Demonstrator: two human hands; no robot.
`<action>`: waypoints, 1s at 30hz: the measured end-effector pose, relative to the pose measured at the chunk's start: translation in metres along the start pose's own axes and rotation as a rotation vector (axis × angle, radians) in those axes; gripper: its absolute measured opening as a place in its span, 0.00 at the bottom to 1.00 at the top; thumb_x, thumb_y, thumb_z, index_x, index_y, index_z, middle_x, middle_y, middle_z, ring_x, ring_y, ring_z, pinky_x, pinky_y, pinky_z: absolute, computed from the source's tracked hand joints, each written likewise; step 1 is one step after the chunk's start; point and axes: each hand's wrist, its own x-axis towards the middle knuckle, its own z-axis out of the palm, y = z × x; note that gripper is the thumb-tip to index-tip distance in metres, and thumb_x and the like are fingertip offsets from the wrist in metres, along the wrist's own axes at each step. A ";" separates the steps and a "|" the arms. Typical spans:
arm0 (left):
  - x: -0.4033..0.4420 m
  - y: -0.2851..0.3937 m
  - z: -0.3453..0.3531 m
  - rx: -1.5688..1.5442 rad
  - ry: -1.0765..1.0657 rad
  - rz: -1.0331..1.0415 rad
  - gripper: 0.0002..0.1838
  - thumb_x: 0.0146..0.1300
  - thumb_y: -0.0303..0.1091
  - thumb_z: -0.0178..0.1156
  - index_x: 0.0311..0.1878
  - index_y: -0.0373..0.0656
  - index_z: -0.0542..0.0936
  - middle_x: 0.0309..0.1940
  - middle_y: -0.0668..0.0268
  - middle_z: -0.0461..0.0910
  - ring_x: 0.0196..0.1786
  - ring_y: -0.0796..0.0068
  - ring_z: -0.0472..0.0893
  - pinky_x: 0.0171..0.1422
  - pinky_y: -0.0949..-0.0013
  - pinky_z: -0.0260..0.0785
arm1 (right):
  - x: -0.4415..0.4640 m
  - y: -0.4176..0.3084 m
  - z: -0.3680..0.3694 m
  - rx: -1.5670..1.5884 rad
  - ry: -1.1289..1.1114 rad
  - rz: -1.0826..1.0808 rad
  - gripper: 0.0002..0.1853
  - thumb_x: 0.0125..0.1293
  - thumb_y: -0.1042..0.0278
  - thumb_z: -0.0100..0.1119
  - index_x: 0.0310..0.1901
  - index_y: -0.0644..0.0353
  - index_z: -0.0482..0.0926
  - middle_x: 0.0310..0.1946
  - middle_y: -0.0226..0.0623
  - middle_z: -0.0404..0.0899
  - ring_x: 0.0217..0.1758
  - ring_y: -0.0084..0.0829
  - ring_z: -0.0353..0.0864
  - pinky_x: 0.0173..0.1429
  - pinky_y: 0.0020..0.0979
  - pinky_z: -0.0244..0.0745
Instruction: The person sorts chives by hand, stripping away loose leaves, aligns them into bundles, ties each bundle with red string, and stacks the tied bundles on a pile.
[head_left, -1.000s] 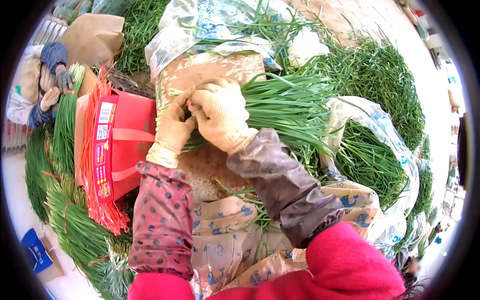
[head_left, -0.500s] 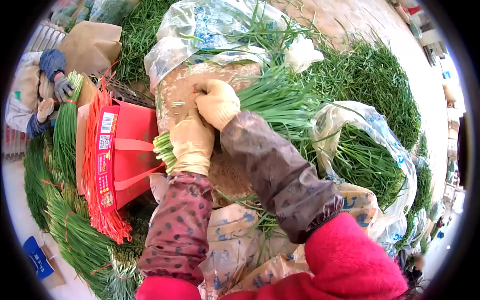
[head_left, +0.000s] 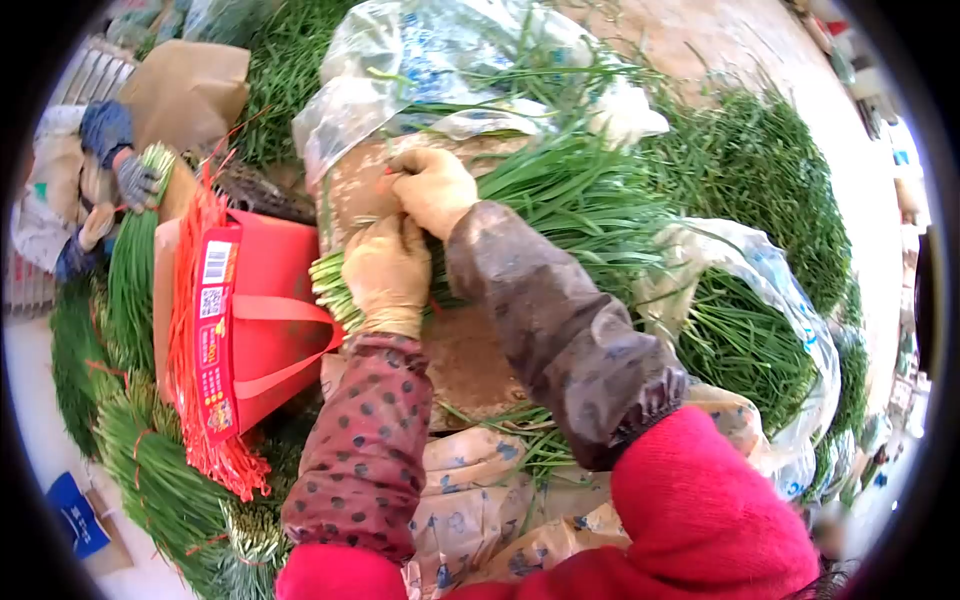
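A bunch of garlic chives [head_left: 570, 200] lies across a worn wooden board [head_left: 475, 365], cut pale stems to the left and green leaves to the right. My left hand [head_left: 385, 270], in a tan glove, is closed over the stem end, pressing it on the board. Just above it, my right hand [head_left: 435, 190], gloved alike, pinches a thin red tie [head_left: 387, 173], of which only a small bit shows at the fingertips. Another bit of red shows below my left hand, beside the bunch. The tie's path around the stems is mostly hidden by both gloves.
A red bag [head_left: 275, 290] draped with red tie strands [head_left: 190, 330] stands left of the board. Tied bunches [head_left: 165, 480] lie at lower left. Plastic bags [head_left: 735, 235] and loose greens [head_left: 750, 180] flank the right. A co-worker's gloved hand [head_left: 137, 182] holds another bunch.
My left fingers have shifted up closer to my right hand, which still pinches the red tie. The view has moved slightly. The co-worker's gloved hand has slid a little on its bunch.
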 end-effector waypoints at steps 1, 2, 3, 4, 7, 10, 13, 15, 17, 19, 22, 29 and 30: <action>-0.002 -0.001 -0.002 -0.025 -0.044 -0.033 0.13 0.63 0.43 0.57 0.41 0.45 0.84 0.29 0.54 0.83 0.35 0.50 0.81 0.40 0.53 0.71 | -0.001 0.004 0.001 0.075 0.025 0.027 0.14 0.58 0.67 0.64 0.44 0.63 0.84 0.28 0.38 0.84 0.30 0.25 0.80 0.39 0.29 0.76; -0.007 0.000 -0.005 -0.093 -0.048 -0.055 0.11 0.61 0.41 0.59 0.38 0.45 0.83 0.30 0.56 0.83 0.36 0.51 0.81 0.43 0.54 0.71 | -0.001 0.008 0.002 0.088 0.010 0.044 0.14 0.58 0.67 0.64 0.45 0.63 0.84 0.29 0.39 0.84 0.30 0.26 0.80 0.39 0.29 0.76; -0.011 0.001 -0.009 -0.155 -0.052 -0.077 0.09 0.60 0.40 0.60 0.34 0.45 0.83 0.31 0.58 0.83 0.38 0.52 0.80 0.46 0.54 0.71 | -0.004 0.004 0.001 0.106 -0.008 0.059 0.14 0.59 0.66 0.64 0.45 0.62 0.84 0.29 0.40 0.84 0.30 0.26 0.81 0.40 0.29 0.76; -0.017 -0.001 -0.007 -0.206 -0.060 -0.110 0.08 0.58 0.38 0.62 0.35 0.45 0.83 0.34 0.58 0.83 0.40 0.52 0.79 0.48 0.54 0.70 | -0.010 0.000 0.001 0.017 0.001 0.052 0.14 0.59 0.66 0.63 0.46 0.61 0.84 0.31 0.42 0.84 0.32 0.27 0.82 0.42 0.29 0.76; -0.025 0.001 -0.009 -0.268 -0.031 -0.125 0.08 0.56 0.37 0.64 0.36 0.44 0.83 0.36 0.59 0.83 0.41 0.52 0.79 0.51 0.56 0.70 | -0.021 -0.008 0.001 -0.226 -0.017 -0.039 0.14 0.59 0.66 0.59 0.46 0.59 0.84 0.36 0.46 0.85 0.40 0.42 0.84 0.48 0.34 0.77; -0.029 0.006 -0.013 -0.325 -0.011 -0.113 0.08 0.53 0.35 0.64 0.36 0.43 0.83 0.37 0.61 0.83 0.44 0.53 0.80 0.55 0.58 0.69 | -0.039 -0.020 -0.004 -0.347 -0.017 -0.069 0.13 0.58 0.67 0.59 0.44 0.58 0.84 0.39 0.46 0.83 0.46 0.47 0.81 0.52 0.37 0.75; -0.041 -0.007 0.010 -0.432 0.070 -0.130 0.09 0.54 0.36 0.63 0.37 0.45 0.83 0.37 0.64 0.84 0.46 0.57 0.80 0.57 0.59 0.69 | -0.064 -0.024 -0.018 -0.441 0.046 -0.567 0.12 0.56 0.67 0.60 0.43 0.56 0.82 0.41 0.43 0.82 0.47 0.45 0.79 0.54 0.39 0.72; -0.043 -0.023 0.031 -0.688 0.021 -0.155 0.09 0.58 0.38 0.60 0.39 0.46 0.82 0.38 0.65 0.84 0.47 0.61 0.80 0.58 0.59 0.68 | -0.110 -0.040 -0.032 -0.482 0.117 -0.742 0.13 0.54 0.66 0.61 0.43 0.55 0.80 0.41 0.40 0.80 0.47 0.45 0.78 0.54 0.41 0.70; -0.043 -0.017 0.021 -0.329 0.119 0.093 0.09 0.63 0.39 0.59 0.41 0.47 0.83 0.38 0.63 0.85 0.49 0.64 0.81 0.60 0.57 0.68 | -0.153 -0.036 -0.048 -0.556 -0.047 -0.793 0.15 0.54 0.67 0.61 0.45 0.56 0.79 0.43 0.40 0.80 0.45 0.47 0.78 0.52 0.43 0.73; -0.034 0.000 0.007 -0.131 0.164 0.042 0.07 0.60 0.36 0.63 0.39 0.46 0.84 0.36 0.60 0.85 0.46 0.63 0.83 0.61 0.57 0.68 | -0.188 -0.024 -0.074 -0.444 -0.164 -0.663 0.14 0.54 0.72 0.61 0.44 0.58 0.79 0.44 0.39 0.81 0.43 0.41 0.81 0.46 0.39 0.77; -0.034 -0.001 0.007 -0.185 0.217 0.059 0.06 0.57 0.32 0.66 0.37 0.45 0.84 0.36 0.59 0.85 0.44 0.62 0.84 0.61 0.56 0.68 | -0.200 0.019 -0.115 -0.240 0.321 -0.356 0.11 0.58 0.70 0.62 0.44 0.55 0.80 0.45 0.41 0.81 0.42 0.31 0.83 0.44 0.33 0.78; -0.035 -0.002 0.008 -0.199 0.265 0.102 0.06 0.57 0.32 0.66 0.38 0.46 0.84 0.36 0.61 0.85 0.45 0.62 0.84 0.60 0.57 0.67 | -0.171 0.029 -0.147 -0.767 0.387 -0.009 0.12 0.63 0.59 0.62 0.42 0.56 0.80 0.35 0.38 0.82 0.38 0.40 0.82 0.43 0.38 0.76; -0.035 -0.002 0.007 -0.196 0.241 0.091 0.06 0.57 0.32 0.66 0.38 0.46 0.84 0.36 0.61 0.85 0.45 0.62 0.84 0.60 0.57 0.67 | -0.171 0.022 -0.151 -0.785 0.263 -0.010 0.11 0.62 0.60 0.63 0.44 0.55 0.81 0.36 0.37 0.81 0.38 0.40 0.81 0.43 0.36 0.76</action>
